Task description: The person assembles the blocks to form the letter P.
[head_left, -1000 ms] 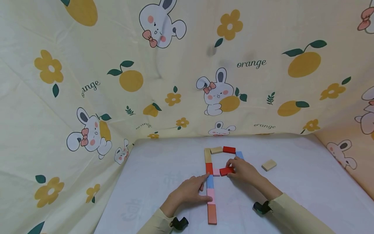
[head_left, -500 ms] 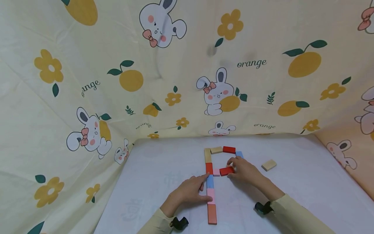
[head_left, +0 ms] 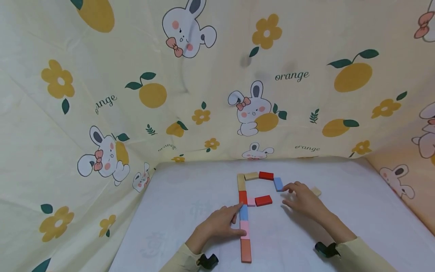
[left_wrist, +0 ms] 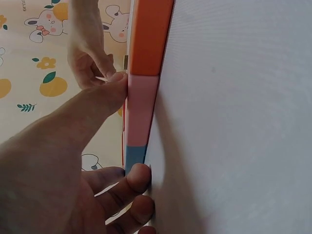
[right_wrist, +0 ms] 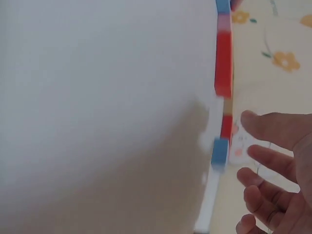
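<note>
Coloured blocks lie in a P-like outline on the white surface. Its upright is a column of tan, red, blue, pink (head_left: 244, 225) and orange (head_left: 246, 251) blocks. My left hand (head_left: 217, 223) rests along it, index fingertip at the red block (head_left: 242, 195), thumb against the pink one. My right hand (head_left: 306, 202) holds nothing, fingers spread, fingertips close beside the blue block (head_left: 278, 184) at the upper right. Left of that hand lies a red block (head_left: 263, 200), end to end with a small pink block (head_left: 251, 202). A tan block (head_left: 252, 176) and another red block (head_left: 266, 175) form the top.
A loose tan block (head_left: 316, 191) lies at the right, partly behind my right hand. Patterned cloth (head_left: 204, 75) with rabbits and oranges hangs behind the white surface (head_left: 190, 181) and along its sides.
My right hand has let go of the lower red block and moved right and slightly back, uncovering the blue block. The red block stays beside the small pink one. My left hand stays in place.
</note>
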`<control>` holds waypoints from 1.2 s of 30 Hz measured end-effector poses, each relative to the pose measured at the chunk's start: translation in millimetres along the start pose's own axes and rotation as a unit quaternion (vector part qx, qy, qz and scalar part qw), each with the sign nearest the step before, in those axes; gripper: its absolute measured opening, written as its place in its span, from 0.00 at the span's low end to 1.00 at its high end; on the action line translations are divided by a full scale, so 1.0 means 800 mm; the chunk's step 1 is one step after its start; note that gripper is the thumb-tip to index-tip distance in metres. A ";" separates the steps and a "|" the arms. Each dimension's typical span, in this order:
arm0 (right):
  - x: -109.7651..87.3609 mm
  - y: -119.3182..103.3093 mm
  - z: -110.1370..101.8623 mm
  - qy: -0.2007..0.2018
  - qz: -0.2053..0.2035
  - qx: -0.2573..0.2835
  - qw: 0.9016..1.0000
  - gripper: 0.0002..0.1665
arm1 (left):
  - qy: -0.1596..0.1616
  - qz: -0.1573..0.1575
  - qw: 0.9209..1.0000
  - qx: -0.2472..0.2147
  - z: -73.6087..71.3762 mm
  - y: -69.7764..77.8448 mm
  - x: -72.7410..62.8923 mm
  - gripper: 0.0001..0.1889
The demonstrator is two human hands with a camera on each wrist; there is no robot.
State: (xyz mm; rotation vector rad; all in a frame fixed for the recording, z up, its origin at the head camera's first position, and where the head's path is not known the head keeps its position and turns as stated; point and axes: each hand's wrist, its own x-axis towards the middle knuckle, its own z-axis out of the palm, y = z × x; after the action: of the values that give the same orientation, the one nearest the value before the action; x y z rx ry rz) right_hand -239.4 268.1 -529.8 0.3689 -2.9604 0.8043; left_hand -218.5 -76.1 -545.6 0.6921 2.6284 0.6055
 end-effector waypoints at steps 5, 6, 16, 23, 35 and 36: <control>-0.008 0.026 -0.018 0.025 0.000 -0.004 1.000 0.27 | 0.001 0.001 1.000 -0.003 0.000 0.001 -0.001 0.52; -0.009 0.031 -0.022 0.028 0.002 -0.006 1.000 0.27 | 0.001 0.001 1.000 -0.003 0.000 0.001 -0.001 0.52; -0.019 0.076 -0.046 0.040 0.036 -0.021 0.998 0.36 | 0.001 0.000 1.000 -0.001 0.000 -0.002 0.000 0.52; -0.022 0.096 -0.052 0.024 0.050 -0.028 0.998 0.41 | 0.000 -0.008 1.000 0.003 0.002 -0.003 0.002 0.53; -0.020 0.108 -0.054 0.004 0.071 -0.029 0.997 0.45 | 0.001 -0.001 1.000 0.009 0.005 -0.004 0.004 0.53; -0.019 0.108 -0.054 0.003 0.071 -0.029 0.997 0.46 | 0.001 -0.002 1.000 0.007 0.005 -0.003 0.004 0.53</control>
State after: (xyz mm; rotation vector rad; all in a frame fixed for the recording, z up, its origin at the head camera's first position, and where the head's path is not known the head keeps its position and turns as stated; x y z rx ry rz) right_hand -245.9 365.8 -536.9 0.1539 -3.0247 0.7298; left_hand -220.2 -75.4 -551.0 0.6921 2.6383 0.5871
